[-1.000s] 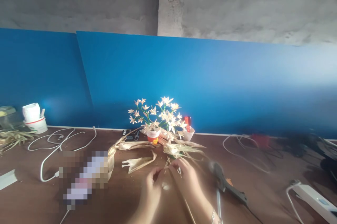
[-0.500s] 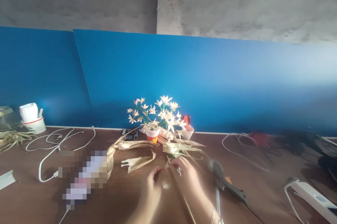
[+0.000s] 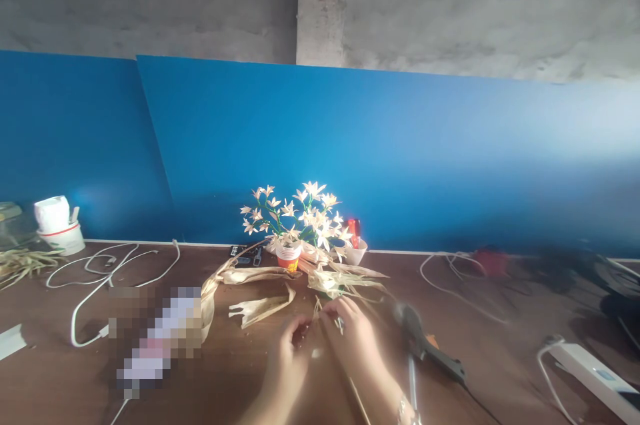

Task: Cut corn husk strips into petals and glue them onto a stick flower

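Strip, in the near middle, sits pinched in the closed fingertips of left hand and right hand, apparently unfinished; farther off, loose husks seem unworked; beyond, a cup holds formed flowers.

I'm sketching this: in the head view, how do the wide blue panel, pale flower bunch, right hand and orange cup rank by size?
Largest: wide blue panel
pale flower bunch
right hand
Smallest: orange cup
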Tool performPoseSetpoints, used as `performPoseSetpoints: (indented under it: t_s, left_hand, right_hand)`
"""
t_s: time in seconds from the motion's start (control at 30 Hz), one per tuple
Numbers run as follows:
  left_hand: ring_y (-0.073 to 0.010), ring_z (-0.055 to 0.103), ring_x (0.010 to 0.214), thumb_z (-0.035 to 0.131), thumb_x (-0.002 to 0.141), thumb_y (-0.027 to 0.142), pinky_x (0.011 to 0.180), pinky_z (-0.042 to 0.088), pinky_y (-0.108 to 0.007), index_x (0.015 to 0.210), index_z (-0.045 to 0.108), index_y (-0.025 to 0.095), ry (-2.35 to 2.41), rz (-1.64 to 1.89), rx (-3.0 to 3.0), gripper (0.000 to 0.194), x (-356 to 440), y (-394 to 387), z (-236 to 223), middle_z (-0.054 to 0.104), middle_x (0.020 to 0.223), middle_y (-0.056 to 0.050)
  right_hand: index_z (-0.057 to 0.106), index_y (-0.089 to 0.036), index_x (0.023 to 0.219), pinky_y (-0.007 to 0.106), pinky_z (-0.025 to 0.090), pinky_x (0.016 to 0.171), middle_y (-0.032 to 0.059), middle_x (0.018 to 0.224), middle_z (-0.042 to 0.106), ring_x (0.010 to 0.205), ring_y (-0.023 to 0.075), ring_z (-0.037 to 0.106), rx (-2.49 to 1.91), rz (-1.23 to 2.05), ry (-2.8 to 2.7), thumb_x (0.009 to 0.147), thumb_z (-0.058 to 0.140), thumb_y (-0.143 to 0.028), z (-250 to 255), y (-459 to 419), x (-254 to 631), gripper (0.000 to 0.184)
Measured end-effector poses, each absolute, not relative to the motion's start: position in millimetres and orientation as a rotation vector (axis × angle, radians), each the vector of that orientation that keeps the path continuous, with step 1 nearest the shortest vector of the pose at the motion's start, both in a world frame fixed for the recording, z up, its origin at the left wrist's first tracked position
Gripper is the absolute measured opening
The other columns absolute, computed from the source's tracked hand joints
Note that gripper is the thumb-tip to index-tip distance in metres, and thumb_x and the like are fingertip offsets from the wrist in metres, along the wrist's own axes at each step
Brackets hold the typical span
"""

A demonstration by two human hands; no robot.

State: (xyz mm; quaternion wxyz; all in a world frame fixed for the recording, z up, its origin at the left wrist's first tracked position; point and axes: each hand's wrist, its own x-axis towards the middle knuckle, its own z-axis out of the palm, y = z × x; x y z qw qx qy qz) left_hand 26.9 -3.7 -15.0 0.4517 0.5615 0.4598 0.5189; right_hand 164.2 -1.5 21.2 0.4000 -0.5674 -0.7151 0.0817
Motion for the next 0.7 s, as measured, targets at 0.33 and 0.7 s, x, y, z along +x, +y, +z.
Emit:
performPoseSetpoints:
  t_s: [0.33,0.7]
  left_hand:
    - [-0.0177,0.056,0.069,0.057,0.082,0.035,0.061,0.046,-0.025,0.071,0.067,0.018,1.089,1.423,1.480,0.022,28,-3,-8,0.059,0.071,-0.002]
    - [-0.0098,0.045,0.059,0.062,0.075,0.056,0.052,0.040,-0.018,0.068,0.055,0.020,0.959,1.220,1.204,0.037,20,-2,-3,0.049,0.071,0.003]
  right_hand:
    - [0.059,-0.021,0.071,0.024,0.042,0.065,0.0004,0.074,0.064,0.071,0.0157,0.058,-1.363,0.257,-1.773,0.080,0.055,-0.014,13,-1,164,0.012]
    - [0.065,-0.017,0.076,0.023,0.036,0.054,-0.0007,0.064,0.055,0.060,0.0138,0.050,-1.141,1.184,-1.090,0.082,0.058,-0.050,14,3,160,0.035]
